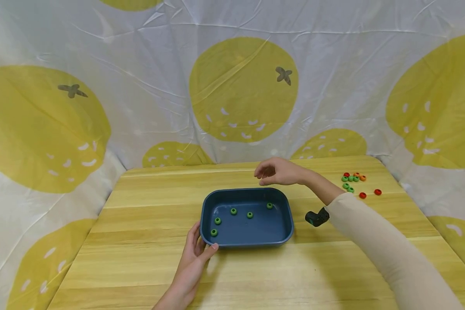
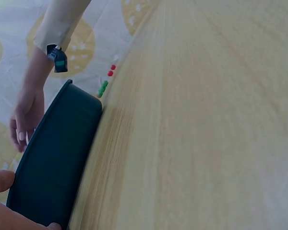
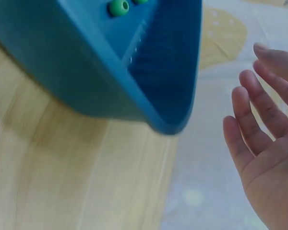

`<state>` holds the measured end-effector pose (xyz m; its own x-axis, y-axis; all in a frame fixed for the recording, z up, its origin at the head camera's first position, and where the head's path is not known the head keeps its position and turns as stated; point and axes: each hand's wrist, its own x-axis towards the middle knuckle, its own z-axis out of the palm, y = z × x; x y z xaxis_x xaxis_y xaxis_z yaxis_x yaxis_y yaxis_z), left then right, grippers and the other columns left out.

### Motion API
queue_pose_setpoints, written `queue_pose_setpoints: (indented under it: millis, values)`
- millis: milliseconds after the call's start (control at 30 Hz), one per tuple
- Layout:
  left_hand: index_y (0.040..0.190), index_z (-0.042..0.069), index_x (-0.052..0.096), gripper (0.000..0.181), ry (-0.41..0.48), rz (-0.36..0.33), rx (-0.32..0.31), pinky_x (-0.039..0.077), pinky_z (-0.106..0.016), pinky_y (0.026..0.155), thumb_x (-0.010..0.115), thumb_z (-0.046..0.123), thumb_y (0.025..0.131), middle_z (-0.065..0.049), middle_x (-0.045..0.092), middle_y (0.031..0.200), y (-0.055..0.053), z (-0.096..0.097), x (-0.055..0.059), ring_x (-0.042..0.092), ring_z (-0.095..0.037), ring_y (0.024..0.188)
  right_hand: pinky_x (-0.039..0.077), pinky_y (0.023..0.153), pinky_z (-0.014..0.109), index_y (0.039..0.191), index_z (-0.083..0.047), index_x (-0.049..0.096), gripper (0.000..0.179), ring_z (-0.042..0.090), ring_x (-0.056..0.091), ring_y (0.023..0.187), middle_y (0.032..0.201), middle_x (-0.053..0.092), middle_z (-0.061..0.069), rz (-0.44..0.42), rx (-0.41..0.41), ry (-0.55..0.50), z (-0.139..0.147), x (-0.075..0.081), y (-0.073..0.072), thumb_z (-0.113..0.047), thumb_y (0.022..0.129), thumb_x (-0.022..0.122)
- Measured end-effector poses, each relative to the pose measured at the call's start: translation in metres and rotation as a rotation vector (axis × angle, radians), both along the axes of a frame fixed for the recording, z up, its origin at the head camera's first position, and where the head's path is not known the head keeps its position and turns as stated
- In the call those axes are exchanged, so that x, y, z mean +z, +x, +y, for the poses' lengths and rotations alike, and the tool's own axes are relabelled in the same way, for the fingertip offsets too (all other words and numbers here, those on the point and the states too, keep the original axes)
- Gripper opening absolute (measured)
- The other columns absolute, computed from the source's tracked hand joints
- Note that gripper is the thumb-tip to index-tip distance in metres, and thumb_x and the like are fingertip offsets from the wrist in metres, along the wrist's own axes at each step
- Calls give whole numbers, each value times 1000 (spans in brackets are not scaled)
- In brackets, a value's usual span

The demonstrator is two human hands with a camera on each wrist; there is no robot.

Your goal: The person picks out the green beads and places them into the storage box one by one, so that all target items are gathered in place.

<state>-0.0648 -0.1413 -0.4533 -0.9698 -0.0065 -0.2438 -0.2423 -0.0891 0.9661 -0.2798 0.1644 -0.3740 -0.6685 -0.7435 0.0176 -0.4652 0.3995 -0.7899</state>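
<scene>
Left hand (image 1: 190, 267) grips the blue tray (image 1: 255, 234) at its near left corner, thumb over the rim and fingers against the outer wall. Right hand (image 1: 283, 171) hangs in the air by the tray's far rim, fingers gently bent and thumb apart; the right wrist view shows nothing in the palm. Between the two hands, the tray sits on the wooden table (image 1: 147, 241) with five green beads (image 1: 249, 215) spread across its floor.

To my eye, the left hand's job is steadiness: firm enough that the tray doesn't slide, light enough that it doesn't tip and set the round beads rolling. For the right, a soft pinch from the sides with thumb and fingertips should suit such small beads better than a squeeze from above, which could shoot one away.

Off to the right lie loose beads in red (image 1: 377, 192), orange (image 1: 362, 178) and green (image 1: 351, 178). One red bead is the nearest to the table's right edge, so a careless nudge might send it over. The far edge runs just behind the tray, with the patterned cloth (image 1: 244, 86) beyond, leaving little depth there. Wood stretches more generously to the left and in front. A dark device (image 1: 317, 217) at the cuff of the right sleeve (image 1: 376, 232) deserves height when crossing the tray's right wall.
</scene>
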Motion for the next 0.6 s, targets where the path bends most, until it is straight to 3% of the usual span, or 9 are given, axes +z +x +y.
queue_pose_setpoints:
  millis: [333,600]
  values:
    - [165,18,17,87,4,-1,-3,27,-58,118,72,10,98,-13,13,171,0,0,1,16,-42,154,56,91,40,126,-2,68,29,26,67,105,118,67,11,-70,-118,13,43,2,-1,-14,100,72]
    - [165,18,16,88,10,5,-8,27,-58,118,73,11,97,-12,13,171,0,1,0,16,-41,154,55,95,43,127,1,66,31,31,65,111,122,65,15,-71,-206,17,82,3,-2,-14,100,71]
